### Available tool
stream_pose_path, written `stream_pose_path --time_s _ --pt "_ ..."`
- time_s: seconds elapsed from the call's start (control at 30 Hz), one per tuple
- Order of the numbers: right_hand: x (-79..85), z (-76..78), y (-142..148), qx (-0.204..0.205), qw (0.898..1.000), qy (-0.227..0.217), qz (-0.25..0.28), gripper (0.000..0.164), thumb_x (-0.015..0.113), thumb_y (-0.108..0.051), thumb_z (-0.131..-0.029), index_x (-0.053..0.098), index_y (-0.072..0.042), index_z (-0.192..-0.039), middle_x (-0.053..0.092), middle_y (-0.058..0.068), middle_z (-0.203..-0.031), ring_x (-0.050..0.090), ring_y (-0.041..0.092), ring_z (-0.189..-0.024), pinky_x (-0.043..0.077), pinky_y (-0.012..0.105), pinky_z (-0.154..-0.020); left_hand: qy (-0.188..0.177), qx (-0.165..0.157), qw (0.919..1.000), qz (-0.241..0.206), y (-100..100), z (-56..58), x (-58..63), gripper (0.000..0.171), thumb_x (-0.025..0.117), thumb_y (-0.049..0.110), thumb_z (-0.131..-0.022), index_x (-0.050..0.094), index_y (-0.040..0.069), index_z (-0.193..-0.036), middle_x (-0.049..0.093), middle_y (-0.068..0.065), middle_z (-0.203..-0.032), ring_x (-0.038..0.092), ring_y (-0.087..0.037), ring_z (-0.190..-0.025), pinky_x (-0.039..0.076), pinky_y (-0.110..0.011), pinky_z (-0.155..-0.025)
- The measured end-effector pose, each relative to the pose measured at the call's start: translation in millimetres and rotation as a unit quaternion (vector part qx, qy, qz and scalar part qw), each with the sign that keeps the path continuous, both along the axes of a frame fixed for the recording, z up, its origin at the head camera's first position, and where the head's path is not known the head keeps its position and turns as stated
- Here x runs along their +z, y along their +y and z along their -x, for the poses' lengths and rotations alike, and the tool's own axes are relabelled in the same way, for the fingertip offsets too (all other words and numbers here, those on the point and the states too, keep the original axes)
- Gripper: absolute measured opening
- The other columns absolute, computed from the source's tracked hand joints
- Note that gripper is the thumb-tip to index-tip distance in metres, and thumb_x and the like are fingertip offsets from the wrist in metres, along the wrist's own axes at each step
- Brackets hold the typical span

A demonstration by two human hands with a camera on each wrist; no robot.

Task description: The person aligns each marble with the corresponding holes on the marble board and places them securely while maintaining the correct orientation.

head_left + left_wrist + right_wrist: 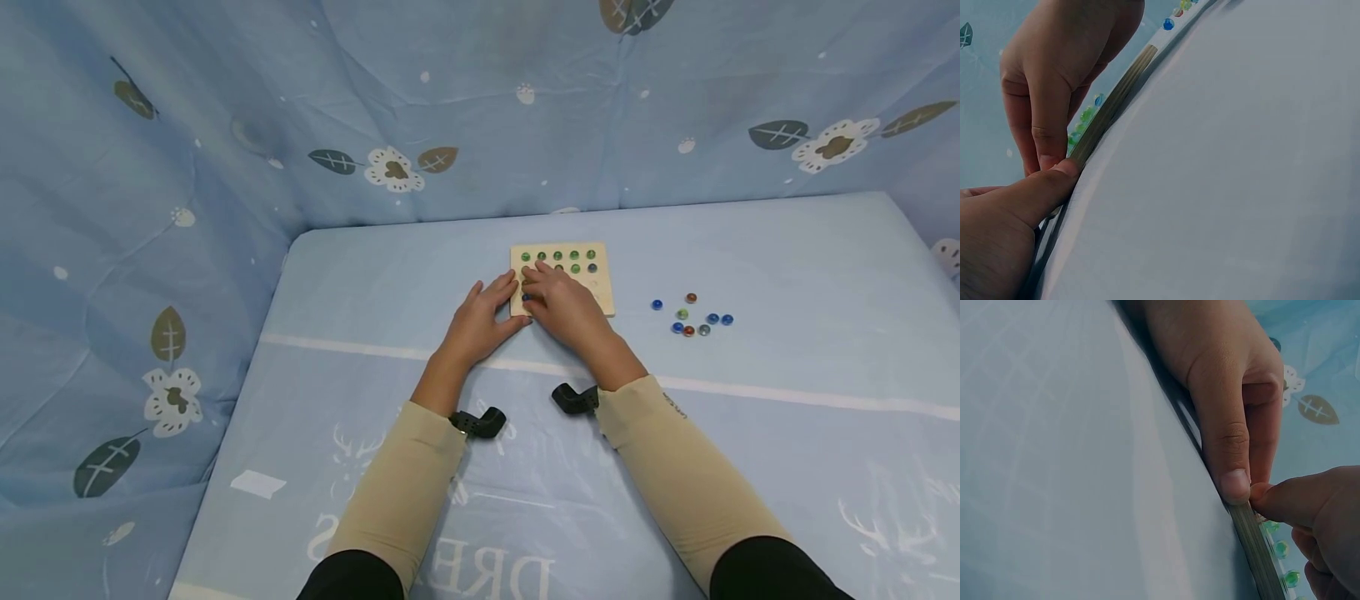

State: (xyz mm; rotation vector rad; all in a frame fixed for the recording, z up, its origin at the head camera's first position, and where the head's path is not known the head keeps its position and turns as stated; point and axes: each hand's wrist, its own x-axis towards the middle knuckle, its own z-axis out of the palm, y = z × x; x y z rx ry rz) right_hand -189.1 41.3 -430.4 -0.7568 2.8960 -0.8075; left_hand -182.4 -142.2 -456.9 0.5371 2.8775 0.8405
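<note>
A pale wooden board (604,302) with rows of round hollows lies on the table, and several green marbles (558,256) sit in its far rows. My left hand (476,325) holds the board at its near left corner, thumb along the front edge (1113,106) and fingers at the left side. Over the board's left part, my right hand (566,304) has its thumb and fingertips curled round a blue marble (527,297) at a near hollow. In the right wrist view its thumb meets the left thumb at the edge; the fingertips' far side is hidden.
Loose blue, red, green and grey marbles (713,318) lie right of the board. A pale tape strip (780,395) crosses the blue table cover, with a short white piece (258,483) at the front left. Patterned blue curtain (480,108) hangs behind and to the left.
</note>
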Motion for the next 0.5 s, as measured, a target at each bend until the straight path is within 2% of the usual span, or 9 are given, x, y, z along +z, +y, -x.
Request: stream_pose_path --time_s 0.5 --pt "-0.3 0.2 1.9 -0.002 1.0 0.003 0.002 0.035 0.066 -0.017 -0.096 0.065 -0.006 -0.13 0.047 0.008 -0.151 0.031 0.026 -0.148 0.029 0.05 -0.121 0.003 0.001 1.0 -0.002 0.4 0.4 -1.6 0.072 0.066 0.046 -0.092 0.038 0.018 -0.152 0.029 0.007 -0.161 0.029 -0.012 -0.147 0.01 -0.035 -0.127"
